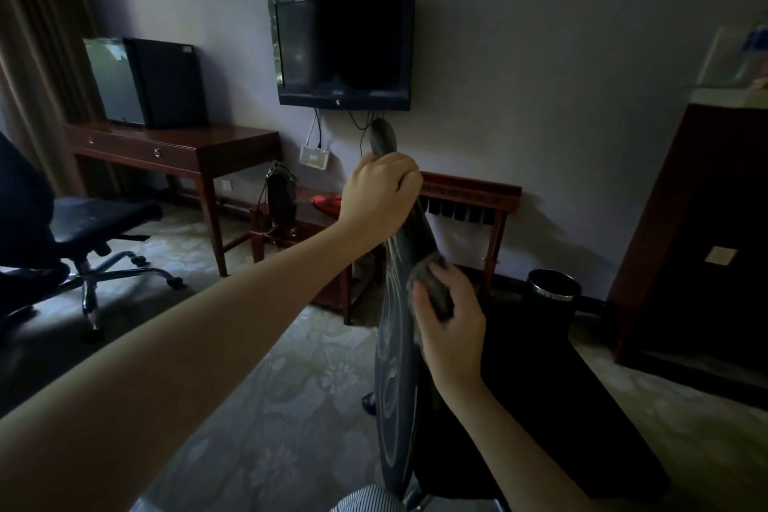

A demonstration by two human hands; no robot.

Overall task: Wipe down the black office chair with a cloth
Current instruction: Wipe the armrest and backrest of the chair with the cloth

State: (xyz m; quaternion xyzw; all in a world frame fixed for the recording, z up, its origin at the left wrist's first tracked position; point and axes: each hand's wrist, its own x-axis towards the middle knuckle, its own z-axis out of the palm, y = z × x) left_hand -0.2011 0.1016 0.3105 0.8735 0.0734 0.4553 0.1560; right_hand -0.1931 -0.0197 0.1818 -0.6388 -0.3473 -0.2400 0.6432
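Left hand (380, 195) grips the top of the black office chair (395, 370); right hand (451, 324) clutches a cloth (430, 283) against its back (hard wiping could roll it away).

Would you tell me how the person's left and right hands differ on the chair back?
The left hand grips the chair back near its top; the right hand sits lower on it. The right hand holds a grey cloth against the surface; the left hand has none. Both are on the same chair back.
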